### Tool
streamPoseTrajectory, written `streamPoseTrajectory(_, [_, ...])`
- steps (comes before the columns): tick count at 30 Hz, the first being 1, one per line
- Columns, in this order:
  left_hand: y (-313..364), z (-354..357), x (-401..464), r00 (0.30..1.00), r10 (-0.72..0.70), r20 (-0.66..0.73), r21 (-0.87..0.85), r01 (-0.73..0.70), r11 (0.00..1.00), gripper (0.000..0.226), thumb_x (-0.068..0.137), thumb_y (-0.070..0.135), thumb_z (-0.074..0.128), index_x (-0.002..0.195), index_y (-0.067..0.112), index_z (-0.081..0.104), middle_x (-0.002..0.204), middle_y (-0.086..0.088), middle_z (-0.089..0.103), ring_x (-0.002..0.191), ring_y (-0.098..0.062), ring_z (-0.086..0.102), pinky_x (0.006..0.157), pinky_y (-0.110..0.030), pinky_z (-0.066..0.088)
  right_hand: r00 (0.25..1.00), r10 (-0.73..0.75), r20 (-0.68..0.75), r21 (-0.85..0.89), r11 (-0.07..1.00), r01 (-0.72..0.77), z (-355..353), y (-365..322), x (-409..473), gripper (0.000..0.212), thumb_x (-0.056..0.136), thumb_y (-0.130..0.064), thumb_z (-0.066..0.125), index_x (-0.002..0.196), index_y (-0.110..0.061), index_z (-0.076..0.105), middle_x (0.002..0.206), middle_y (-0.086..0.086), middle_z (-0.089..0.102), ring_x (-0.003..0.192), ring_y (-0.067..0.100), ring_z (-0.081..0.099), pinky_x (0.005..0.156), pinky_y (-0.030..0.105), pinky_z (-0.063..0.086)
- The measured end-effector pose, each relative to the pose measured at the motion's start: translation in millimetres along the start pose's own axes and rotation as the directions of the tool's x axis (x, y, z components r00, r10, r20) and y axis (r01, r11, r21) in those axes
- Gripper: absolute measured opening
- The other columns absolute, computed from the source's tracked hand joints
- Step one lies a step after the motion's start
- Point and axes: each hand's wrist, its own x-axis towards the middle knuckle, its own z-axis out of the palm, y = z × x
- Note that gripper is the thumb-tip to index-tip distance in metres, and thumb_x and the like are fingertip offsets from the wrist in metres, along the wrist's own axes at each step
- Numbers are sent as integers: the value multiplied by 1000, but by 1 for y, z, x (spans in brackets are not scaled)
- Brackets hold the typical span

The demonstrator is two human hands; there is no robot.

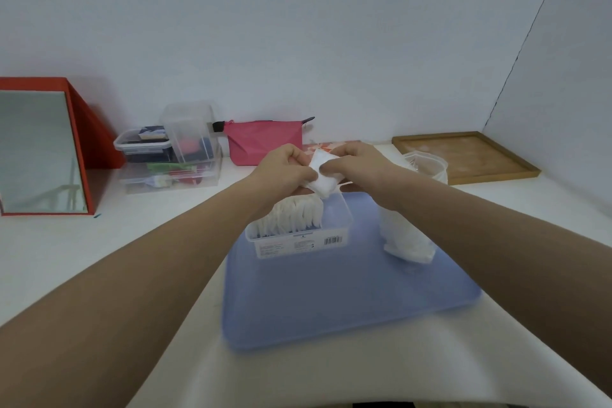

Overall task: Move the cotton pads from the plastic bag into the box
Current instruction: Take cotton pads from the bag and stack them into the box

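A clear plastic box [331, 238] stands on a blue tray [331, 301], its left half packed with upright white cotton pads [294, 214]. Above the box's far end, my left hand [281, 164] and my right hand [356, 164] both grip a small stack of white cotton pads [323, 177], held tilted. A plastic bag of cotton pads [407, 238] lies on the tray to the right of the box, partly hidden under my right forearm.
A red-framed mirror [39, 149] leans at the left. Clear organisers [175, 156] and a pink pouch [261, 142] stand by the back wall. A wooden tray [463, 156] and a clear lid [427, 164] sit at the back right.
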Motion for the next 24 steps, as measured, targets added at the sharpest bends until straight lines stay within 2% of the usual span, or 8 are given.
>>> streamPoseTrajectory(2, [-3,0,1,999,28,-23,60,-27,998,19,88,0,63,103,7,56,99,-10,62,87,-22,66,77,-33,62,1000,13,15,34,999,-14,0,-1,0,28,79,-8,72,106,-6,63,108,14,71,100,28,70,88,41,59])
streamPoseTrajectory(5, [-13,-3,4,986,167,-9,381,-151,912,23,92,14,60,114,15,56,105,-3,67,87,-15,61,68,-29,54,989,-34,-147,-39,999,29,-1,1,4,16,77,-5,69,91,-1,62,105,23,69,96,34,70,79,43,62])
streamPoseTrajectory(8, [-26,-7,10,951,249,182,724,-301,620,44,92,33,63,134,29,52,135,6,57,123,-18,51,94,-31,43,937,-196,-289,-369,926,80,2,4,6,18,77,-15,64,92,-7,59,95,11,64,91,30,65,78,43,58])
streamPoseTrajectory(11, [-37,-5,10,938,178,299,891,-341,299,45,91,48,59,135,42,52,149,7,43,142,-21,28,115,-47,21,923,-288,-254,-576,812,95,14,11,4,22,81,-19,61,99,-8,56,97,8,60,86,27,58,70,36,47])
streamPoseTrajectory(13, [-45,-5,10,951,127,282,905,-307,294,36,91,48,58,127,43,58,149,5,40,143,-22,27,115,-51,17,929,-315,-196,-652,749,116,24,20,5,18,84,-18,59,97,-9,52,96,8,58,81,26,53,65,35,40])
streamPoseTrajectory(16, [-53,-11,10,953,113,283,881,-304,361,27,92,38,57,118,37,62,135,5,48,121,-22,53,102,-43,38,936,-326,-131,-725,676,134,37,32,6,19,84,-6,57,93,-12,41,95,10,55,78,26,48,59,33,35])
streamPoseTrajectory(19, [-55,-18,12,941,144,306,842,-338,421,24,91,30,59,114,30,66,124,7,54,104,-20,60,92,-41,48,931,-355,-84,-799,582,150,49,36,3,25,89,-1,54,92,-12,32,88,9,45,76,27,44,59,34,31])
streamPoseTrajectory(24, [-58,-17,16,949,165,268,835,-314,453,22,87,32,62,109,30,64,115,8,59,98,-17,60,89,-39,49,956,-288,-59,-782,608,134,67,34,1,21,90,2,50,92,-10,33,88,8,41,78,26,44,62,32,33])
